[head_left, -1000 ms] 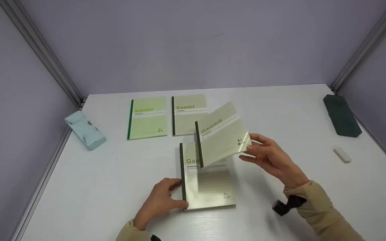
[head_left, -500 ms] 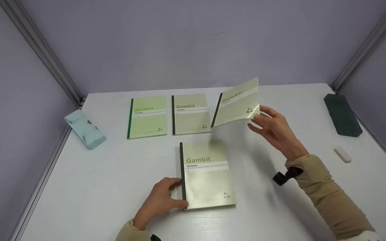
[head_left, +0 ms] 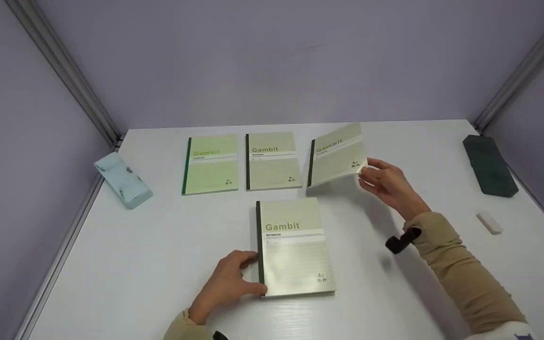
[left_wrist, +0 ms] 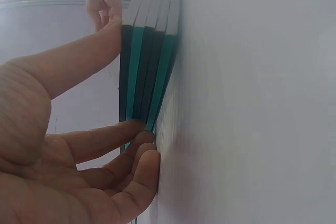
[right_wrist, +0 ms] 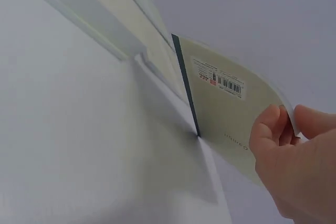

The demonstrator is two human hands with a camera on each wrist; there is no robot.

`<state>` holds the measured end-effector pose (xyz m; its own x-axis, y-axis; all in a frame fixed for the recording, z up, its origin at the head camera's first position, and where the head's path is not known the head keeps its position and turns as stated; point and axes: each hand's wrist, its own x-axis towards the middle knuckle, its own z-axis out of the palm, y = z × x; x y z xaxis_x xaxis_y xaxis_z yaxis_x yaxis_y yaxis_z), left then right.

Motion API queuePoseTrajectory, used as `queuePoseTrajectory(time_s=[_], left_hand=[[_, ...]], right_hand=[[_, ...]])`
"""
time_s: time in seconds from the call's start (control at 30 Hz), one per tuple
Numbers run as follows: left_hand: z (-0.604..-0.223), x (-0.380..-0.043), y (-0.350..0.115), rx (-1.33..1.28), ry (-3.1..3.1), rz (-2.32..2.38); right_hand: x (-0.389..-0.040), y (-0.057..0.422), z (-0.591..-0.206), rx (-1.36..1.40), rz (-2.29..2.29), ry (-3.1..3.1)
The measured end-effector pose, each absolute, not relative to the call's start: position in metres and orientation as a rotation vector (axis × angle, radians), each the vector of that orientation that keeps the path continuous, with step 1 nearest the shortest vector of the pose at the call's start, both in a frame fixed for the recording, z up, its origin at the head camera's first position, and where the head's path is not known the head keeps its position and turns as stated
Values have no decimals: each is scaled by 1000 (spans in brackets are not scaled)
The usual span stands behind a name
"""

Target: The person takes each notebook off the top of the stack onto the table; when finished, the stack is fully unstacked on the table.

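My right hand (head_left: 389, 185) pinches the lower right corner of a pale notebook (head_left: 337, 156) with a dark spine. This notebook is tilted above the back of the table, its spine side low; the right wrist view shows its back cover with a barcode (right_wrist: 229, 84), bending toward my fingers. My left hand (head_left: 228, 279) rests against the spine side of a stack of notebooks (head_left: 295, 250), thumb at the near corner. In the left wrist view the stack's dark and green spines (left_wrist: 142, 72) alternate beside my fingers (left_wrist: 105, 142).
A light-green notebook (head_left: 210, 165) and another pale notebook (head_left: 273, 163) lie side by side at the back. A light-blue case (head_left: 123, 180) is at the left edge. On the right are a dark green case (head_left: 489, 165) and a white eraser (head_left: 489, 223).
My right hand has carried the notebook from over the stack to the back, right of the two lying notebooks, then lowered it. My left hand has stayed at the stack.
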<state>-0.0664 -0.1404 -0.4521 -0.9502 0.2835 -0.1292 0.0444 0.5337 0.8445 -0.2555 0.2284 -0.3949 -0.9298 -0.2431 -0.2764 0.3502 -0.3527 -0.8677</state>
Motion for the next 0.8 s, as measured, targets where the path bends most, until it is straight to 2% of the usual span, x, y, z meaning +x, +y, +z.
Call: queuePoseTrajectory(time_s=[0.3,0.63,0.8], left_hand=[[-452,-66,-139,292,2520,1381],[-451,-67,-139,258,2513,1382],[-451,-68,-140,238,2506,1388]], right_hand=[[-274,235,-414,331,-1943,2095],[-286,239,-429,444,-1790,2288],[-290,239,-433,400,-1673,2348]])
